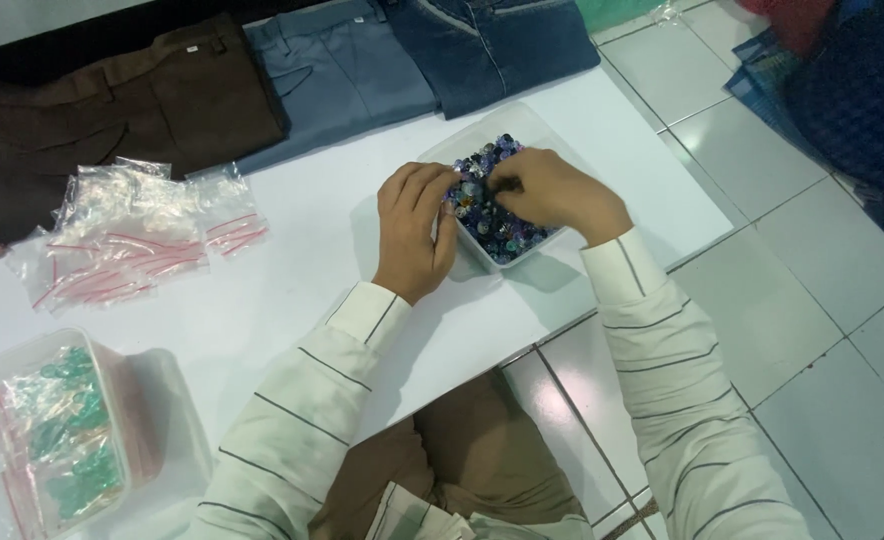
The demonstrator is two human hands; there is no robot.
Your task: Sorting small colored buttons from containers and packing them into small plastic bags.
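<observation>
A clear plastic tub [522, 122] full of small blue, purple and dark beads [497, 228] stands on the white table [292, 300]. My left hand [414, 232] rests against the tub's near left side, fingers curled over its rim onto the beads. My right hand [554, 190] lies over the beads inside the tub, fingers bent down into them. Whether either hand pinches a bead is hidden by the fingers.
A heap of small clear zip bags with red strips [137, 235] lies left of the tub. Another clear tub [47, 430] with bagged green beads sits at the near left. Folded brown [132, 110], grey-blue [337, 70] and denim trousers [492, 40] line the far edge. Tiled floor at right.
</observation>
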